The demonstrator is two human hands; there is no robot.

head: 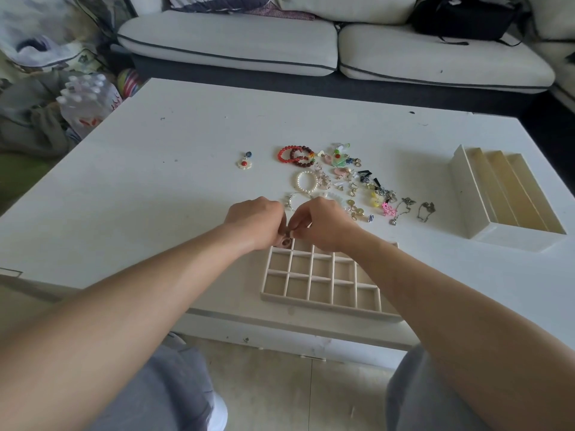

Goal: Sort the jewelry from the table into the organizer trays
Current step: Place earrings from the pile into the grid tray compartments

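My left hand (258, 220) and my right hand (320, 222) meet over the far left corner of the beige grid tray (322, 303). Between their curled fingertips they pinch a small pinkish earring (285, 242), mostly hidden by the fingers. Beyond the hands lies loose jewelry: red bead bracelets (295, 156), a pearl bracelet (306, 181), a flower pendant (244, 163), pink and yellow charms (381, 203) and two thin chains (413, 209). The grid tray's visible compartments hold nothing.
A white tray with long slots (473, 200) sits at the table's right. The white table's near edge (280, 325) runs just below the grid tray. A sofa (311, 45) stands behind; bags and bottles (84, 101) crowd the left floor.
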